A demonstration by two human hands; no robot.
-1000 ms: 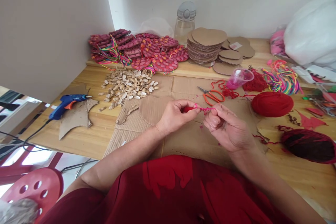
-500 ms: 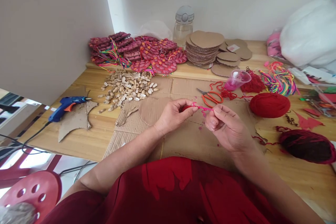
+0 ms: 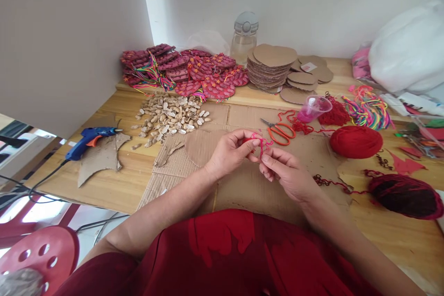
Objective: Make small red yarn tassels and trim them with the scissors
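Observation:
Over the cardboard mat [image 3: 249, 185], my left hand [image 3: 229, 153] is closed in a pinch on pink yarn [image 3: 266, 142] and a small red piece mostly hidden by the fingers. My right hand [image 3: 287, 171] comes in from the right, thumb and finger closed on a hanging strand of the same yarn. Curly loose ends stick out above the fingertips. Just beyond the hands lie orange-handled scissors [image 3: 282, 134], blades pointing away to the left. A ball of red yarn [image 3: 356, 142] and a dark red-brown ball [image 3: 404, 195] rest to the right.
Peanut shells [image 3: 173, 118] are heaped at the left, near a blue glue gun [image 3: 90, 141] on torn cardboard. Behind stand decorated red pieces [image 3: 208, 74], a stack of cardboard shapes [image 3: 268, 69] and a bottle [image 3: 244, 34]. A plastic cup [image 3: 315, 108] and multicoloured strings [image 3: 369, 108] lie back right.
My right hand has moved left and slightly down, closer to my left hand. The yarn stretched sideways between them before; now a strand hangs down into the right fingers.

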